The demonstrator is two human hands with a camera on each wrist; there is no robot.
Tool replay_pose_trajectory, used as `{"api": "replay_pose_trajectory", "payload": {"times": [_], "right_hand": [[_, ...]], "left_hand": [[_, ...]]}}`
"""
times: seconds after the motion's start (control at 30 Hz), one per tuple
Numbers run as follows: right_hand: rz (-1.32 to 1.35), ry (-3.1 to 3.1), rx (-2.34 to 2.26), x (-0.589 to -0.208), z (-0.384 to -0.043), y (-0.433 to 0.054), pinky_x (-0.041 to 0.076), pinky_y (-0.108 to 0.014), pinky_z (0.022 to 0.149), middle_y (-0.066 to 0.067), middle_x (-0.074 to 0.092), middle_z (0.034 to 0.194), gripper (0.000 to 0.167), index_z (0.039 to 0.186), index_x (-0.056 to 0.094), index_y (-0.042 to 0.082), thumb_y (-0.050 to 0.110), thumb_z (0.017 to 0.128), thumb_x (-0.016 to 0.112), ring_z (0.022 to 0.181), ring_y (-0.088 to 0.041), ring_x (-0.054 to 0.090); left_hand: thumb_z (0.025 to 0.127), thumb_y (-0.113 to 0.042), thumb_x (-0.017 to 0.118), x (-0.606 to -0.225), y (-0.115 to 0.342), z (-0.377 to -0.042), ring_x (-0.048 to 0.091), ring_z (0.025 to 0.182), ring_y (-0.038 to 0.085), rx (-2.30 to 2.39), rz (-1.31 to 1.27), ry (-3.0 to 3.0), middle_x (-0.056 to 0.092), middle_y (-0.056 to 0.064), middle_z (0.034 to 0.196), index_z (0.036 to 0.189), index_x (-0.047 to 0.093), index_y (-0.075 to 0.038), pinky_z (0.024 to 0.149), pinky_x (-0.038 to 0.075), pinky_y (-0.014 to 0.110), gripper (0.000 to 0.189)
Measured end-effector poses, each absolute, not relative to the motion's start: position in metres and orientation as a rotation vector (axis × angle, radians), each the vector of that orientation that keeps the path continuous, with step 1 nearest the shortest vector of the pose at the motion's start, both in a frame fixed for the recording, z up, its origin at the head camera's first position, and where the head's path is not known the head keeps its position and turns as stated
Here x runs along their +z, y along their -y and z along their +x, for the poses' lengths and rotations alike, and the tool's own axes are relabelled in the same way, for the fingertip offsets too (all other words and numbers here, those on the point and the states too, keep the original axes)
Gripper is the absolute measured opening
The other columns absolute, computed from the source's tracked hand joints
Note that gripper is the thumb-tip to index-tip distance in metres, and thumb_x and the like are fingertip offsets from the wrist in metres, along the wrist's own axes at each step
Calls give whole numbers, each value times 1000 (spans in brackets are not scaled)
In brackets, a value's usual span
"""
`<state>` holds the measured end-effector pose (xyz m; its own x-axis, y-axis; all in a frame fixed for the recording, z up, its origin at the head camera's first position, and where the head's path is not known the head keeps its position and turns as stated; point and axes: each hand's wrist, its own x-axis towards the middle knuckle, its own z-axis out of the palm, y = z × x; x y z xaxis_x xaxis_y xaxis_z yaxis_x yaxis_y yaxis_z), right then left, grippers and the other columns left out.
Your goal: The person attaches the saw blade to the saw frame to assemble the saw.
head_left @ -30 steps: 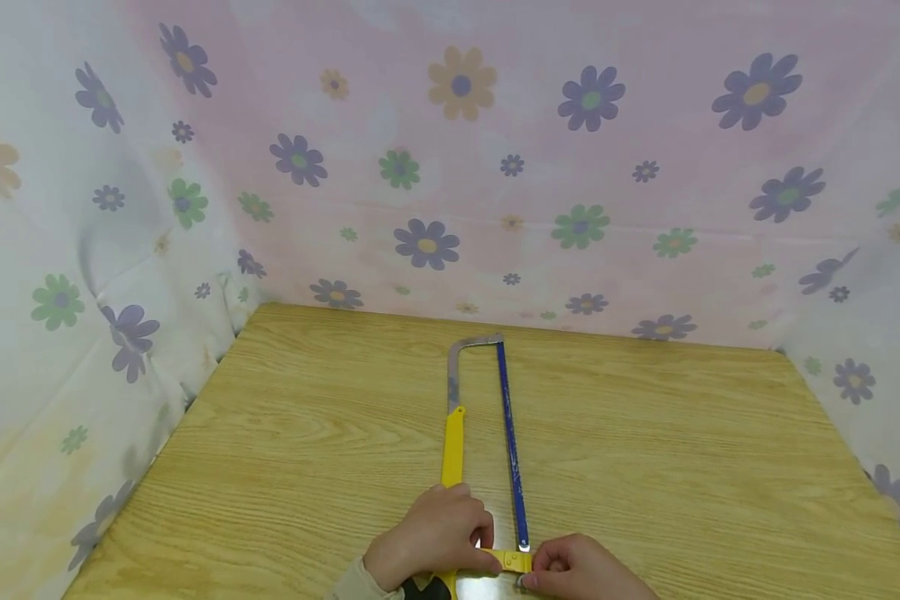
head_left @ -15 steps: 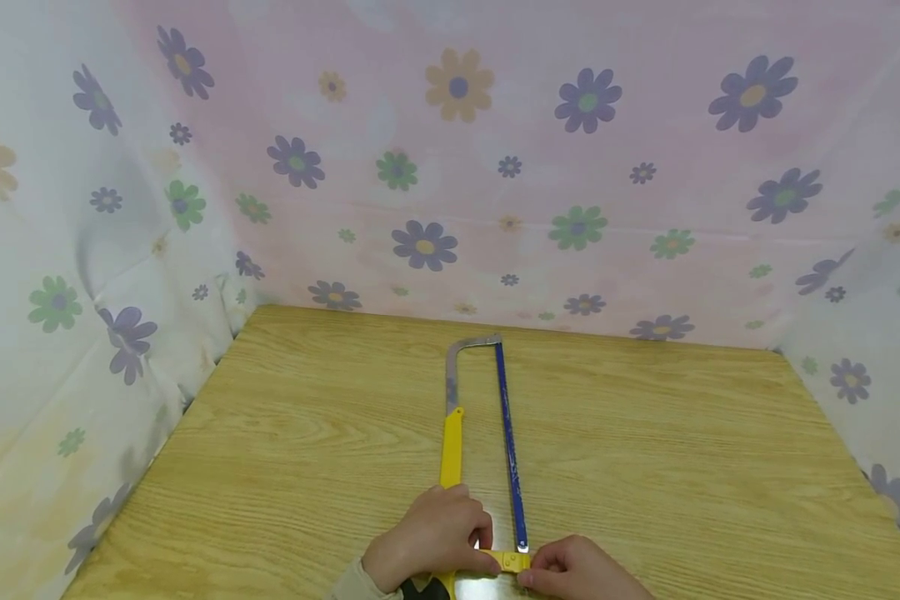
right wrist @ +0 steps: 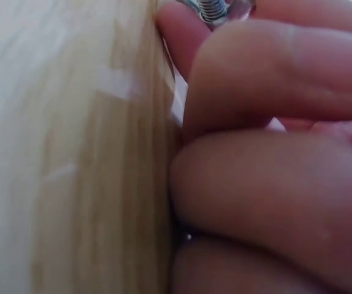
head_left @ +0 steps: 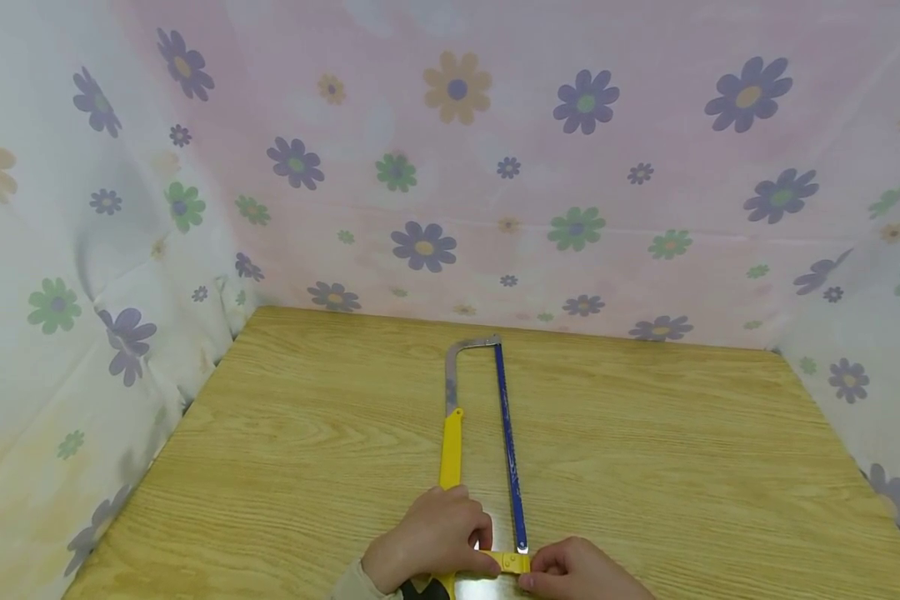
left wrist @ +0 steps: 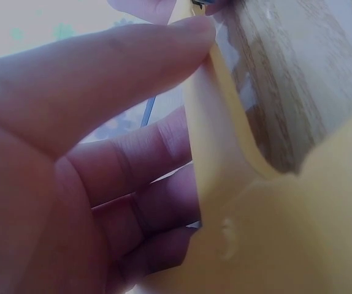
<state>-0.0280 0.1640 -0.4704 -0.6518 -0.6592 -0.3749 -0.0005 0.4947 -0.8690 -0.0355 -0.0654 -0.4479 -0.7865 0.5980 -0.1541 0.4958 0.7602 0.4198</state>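
Observation:
A hacksaw (head_left: 452,450) lies on the wooden table, its yellow and metal frame to the left and its blue blade (head_left: 508,442) to the right. My left hand (head_left: 438,533) grips the yellow near end of the frame, thumb along the short yellow arm (head_left: 512,562). In the left wrist view the fingers curl behind that yellow part (left wrist: 216,122). My right hand (head_left: 581,571) is at the arm's outer end, beside the blade's near end. The right wrist view shows its fingers around a metal wing nut (right wrist: 213,9) on a threaded screw; the other fingers are curled.
The wood-grain table (head_left: 682,467) reaches back to a flowered cloth (head_left: 525,200) that hangs behind it and along both sides. A black part (head_left: 425,590) of the saw's handle shows below the left wrist.
My right thumb and fingertips have shifted slightly at the wing nut, the thumb rising toward the yellow arm and then dropping a little. The left hand and the hacksaw stay in place.

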Motion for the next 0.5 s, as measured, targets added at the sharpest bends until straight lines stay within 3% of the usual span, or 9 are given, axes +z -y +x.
{"api": "replay_pose_trajectory", "payload": {"times": [0.5], "right_hand": [[-518,-2012,-1215,-472,-30,-165,29,-18,43,8,47,58,22,76,57,12,32,81,63,49,-3,40]], "left_hand": [[70,-57,63,-445,66,-36,33,61,1,538,841,-2663,41,-20,59,66,57,-34,55,27,21,25]]}}
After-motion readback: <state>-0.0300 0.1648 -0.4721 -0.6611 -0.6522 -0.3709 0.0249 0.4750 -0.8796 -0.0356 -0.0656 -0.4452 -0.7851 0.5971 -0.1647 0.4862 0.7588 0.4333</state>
